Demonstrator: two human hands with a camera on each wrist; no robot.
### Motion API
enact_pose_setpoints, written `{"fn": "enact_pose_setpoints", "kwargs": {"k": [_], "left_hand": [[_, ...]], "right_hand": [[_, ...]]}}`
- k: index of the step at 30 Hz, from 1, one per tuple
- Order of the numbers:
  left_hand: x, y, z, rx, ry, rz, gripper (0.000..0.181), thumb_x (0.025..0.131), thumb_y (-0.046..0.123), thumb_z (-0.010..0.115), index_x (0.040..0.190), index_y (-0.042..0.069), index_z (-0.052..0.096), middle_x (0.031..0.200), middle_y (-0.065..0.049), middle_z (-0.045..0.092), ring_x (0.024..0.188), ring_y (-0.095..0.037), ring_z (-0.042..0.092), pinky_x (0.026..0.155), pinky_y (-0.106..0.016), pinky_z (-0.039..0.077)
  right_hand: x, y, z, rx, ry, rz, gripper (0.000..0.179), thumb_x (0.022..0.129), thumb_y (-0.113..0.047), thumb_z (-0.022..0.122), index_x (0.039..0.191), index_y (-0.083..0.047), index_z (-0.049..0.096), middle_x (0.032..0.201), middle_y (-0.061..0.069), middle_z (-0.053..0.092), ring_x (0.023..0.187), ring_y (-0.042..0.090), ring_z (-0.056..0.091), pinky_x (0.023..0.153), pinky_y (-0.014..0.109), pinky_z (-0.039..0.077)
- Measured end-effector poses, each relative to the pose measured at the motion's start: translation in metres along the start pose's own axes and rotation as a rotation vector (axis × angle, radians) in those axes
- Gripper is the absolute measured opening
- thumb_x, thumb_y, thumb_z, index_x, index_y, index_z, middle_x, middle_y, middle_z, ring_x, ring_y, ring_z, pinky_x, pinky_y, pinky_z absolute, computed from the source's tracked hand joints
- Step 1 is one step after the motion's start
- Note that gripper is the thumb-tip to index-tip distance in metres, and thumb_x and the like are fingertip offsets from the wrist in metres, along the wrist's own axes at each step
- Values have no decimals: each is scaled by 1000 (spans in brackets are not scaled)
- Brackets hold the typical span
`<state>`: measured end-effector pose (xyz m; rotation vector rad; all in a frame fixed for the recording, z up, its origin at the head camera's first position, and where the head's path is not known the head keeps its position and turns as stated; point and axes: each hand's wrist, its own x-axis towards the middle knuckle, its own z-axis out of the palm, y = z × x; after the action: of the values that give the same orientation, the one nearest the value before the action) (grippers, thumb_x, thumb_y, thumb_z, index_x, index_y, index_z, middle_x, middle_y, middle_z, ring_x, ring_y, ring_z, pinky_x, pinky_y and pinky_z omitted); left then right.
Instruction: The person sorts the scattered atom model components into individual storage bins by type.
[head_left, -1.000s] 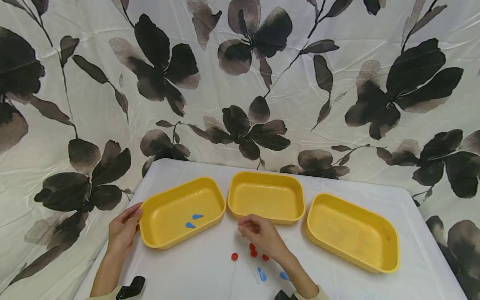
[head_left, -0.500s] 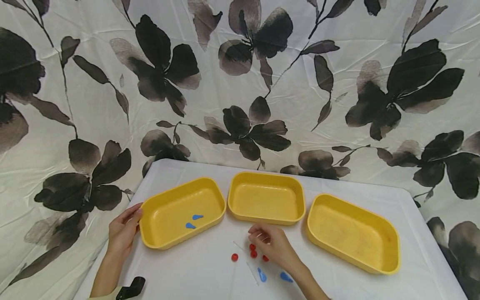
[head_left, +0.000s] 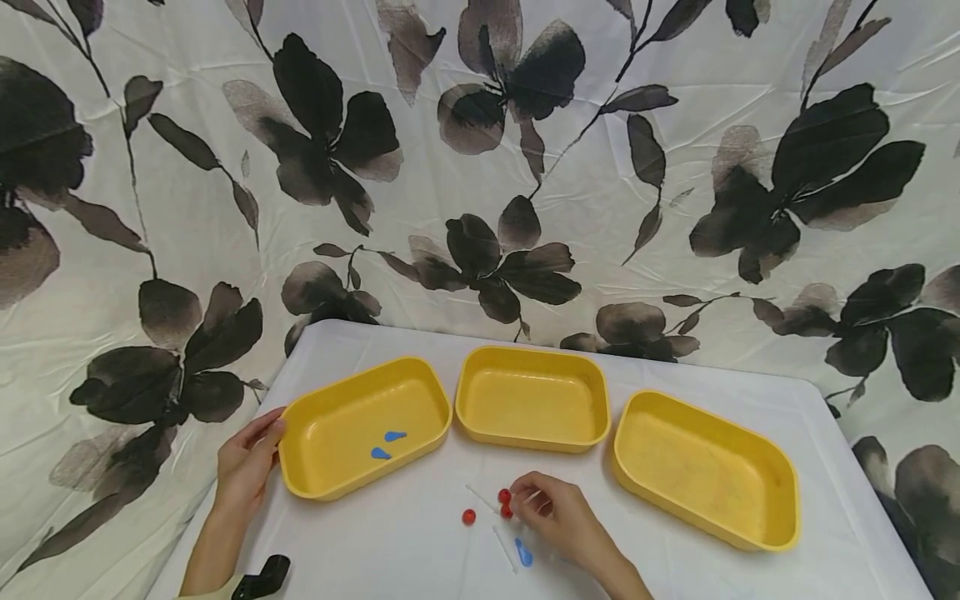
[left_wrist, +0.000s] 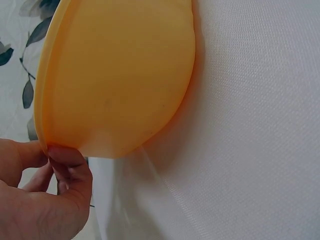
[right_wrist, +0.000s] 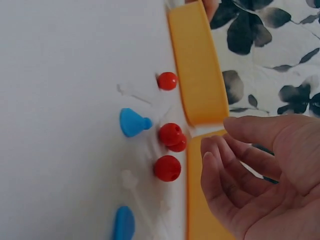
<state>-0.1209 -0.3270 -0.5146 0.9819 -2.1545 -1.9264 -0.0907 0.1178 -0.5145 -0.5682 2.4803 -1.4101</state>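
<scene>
At the left, my left hand (head_left: pixel 246 467) pinches the rim of the left yellow tray (head_left: pixel 330 425); thumb and fingers grip its edge (left_wrist: pixel 42 115) in the left wrist view. Two blue teardrop-shaped pieces (head_left: pixel 394 436) lie inside that tray. My right hand (head_left: pixel 561 518) hovers beside a cluster of red beads (head_left: pixel 506 496), its fingers loosely bent. In the right wrist view a gap shows between thumb and fingertips, with nothing held. Another red bead (head_left: pixel 468 517), thin white swab-like sticks (head_left: pixel 505 548) and a blue teardrop-shaped piece (head_left: pixel 523 552) lie nearby. The right hand hides some pieces in the head view.
A middle yellow tray (head_left: pixel 532 400) and a right yellow tray (head_left: pixel 705 467) stand at the back of the white-covered table (head_left: pixel 375 550), with nothing visible inside them. A floral cloth (head_left: pixel 420 167) hangs behind the table.
My right hand has moved right and nearer the front, from before the middle tray to beside the red beads, covering one blue piece. The left hand and trays stay put.
</scene>
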Motion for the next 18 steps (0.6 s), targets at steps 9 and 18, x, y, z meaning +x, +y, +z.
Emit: {"fn": "enact_pose_setpoints", "kwargs": {"k": [9, 18], "left_hand": [[0, 1, -1, -13, -8, 1, 52, 105, 31, 59, 153, 11, 49, 118, 11, 55, 93, -3, 57, 75, -12, 52], [0, 1, 0, -7, 2, -13, 51, 106, 28, 58, 153, 10, 49, 119, 10, 56, 94, -3, 57, 75, -12, 53]], "right_hand": [[-16, 7, 7, 5, -28, -51, 10, 92, -3, 74, 99, -9, 70, 88, -6, 66, 75, 2, 56, 68, 22, 53], [-24, 11, 13, -6, -79, 22, 14, 89, -5, 78, 99, -11, 71, 83, -11, 59, 75, 2, 53, 67, 21, 48]]}}
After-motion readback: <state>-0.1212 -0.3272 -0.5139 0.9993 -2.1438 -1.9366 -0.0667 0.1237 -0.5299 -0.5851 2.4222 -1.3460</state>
